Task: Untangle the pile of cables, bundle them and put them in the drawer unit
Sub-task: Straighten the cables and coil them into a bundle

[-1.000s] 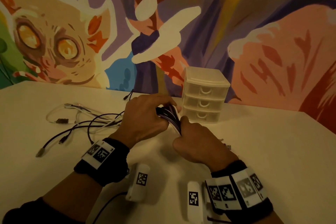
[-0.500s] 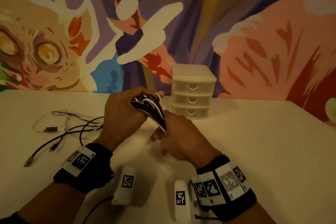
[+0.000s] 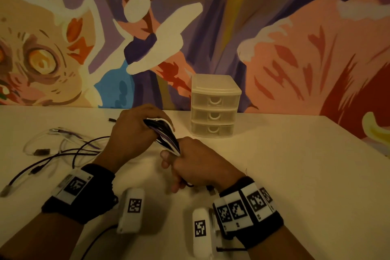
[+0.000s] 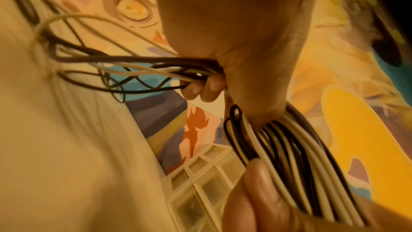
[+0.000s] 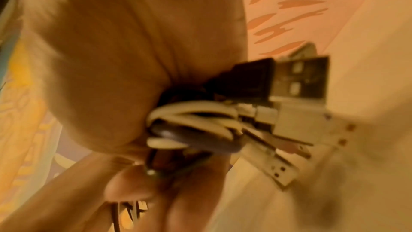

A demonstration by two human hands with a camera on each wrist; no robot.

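Table [image 3: 295, 175]: the three-drawer unit [image 3: 214, 110] stands at the back, all drawers closed, your reference. Just in front and left of it, you hold the folded cable bundle [image 3: 166, 135]; its long axis slants from upper left down to lower right. Left hand [image 3: 135, 135] fingers wrap its far end; right hand [image 3: 196, 164] fingers clamp its near end, USB plugs [image 5: 296, 84] protruding. Loose cables [image 3: 63, 150] trail farther left. Right hand looks nearer the unit.
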